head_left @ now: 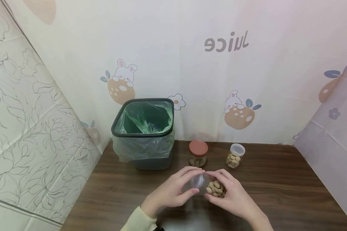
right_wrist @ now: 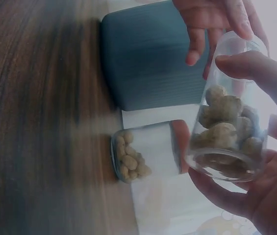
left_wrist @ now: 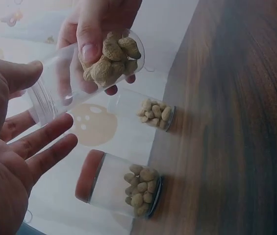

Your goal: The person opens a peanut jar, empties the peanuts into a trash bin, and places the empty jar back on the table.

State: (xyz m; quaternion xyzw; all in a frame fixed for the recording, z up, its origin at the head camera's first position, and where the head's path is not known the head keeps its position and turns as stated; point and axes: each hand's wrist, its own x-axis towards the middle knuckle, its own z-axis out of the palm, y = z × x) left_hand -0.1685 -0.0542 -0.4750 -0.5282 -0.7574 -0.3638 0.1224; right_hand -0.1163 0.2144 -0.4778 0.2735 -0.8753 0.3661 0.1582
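A clear jar of peanuts in their shells (left_wrist: 104,68) lies tilted on its side between the two hands. My right hand (head_left: 232,195) grips its body near the base, thumb on one side and fingers round the other. At the clear ringed top end (head_left: 197,181) is my left hand (head_left: 176,189), thumb and fingers spread to either side of it. Those fingers are fairly straight, and the fingertips are right at the rim in the left wrist view. The shelled sides of several nuts (right_wrist: 221,120) show through the wall in the right wrist view.
Behind the hands on the dark wooden table (head_left: 277,183) stand a red-lidded jar of nuts (head_left: 198,150) and a smaller white-lidded jar of nuts (head_left: 235,154). A bin with a green bag (head_left: 143,149) stands at the back left, against a patterned curtain (head_left: 191,64).
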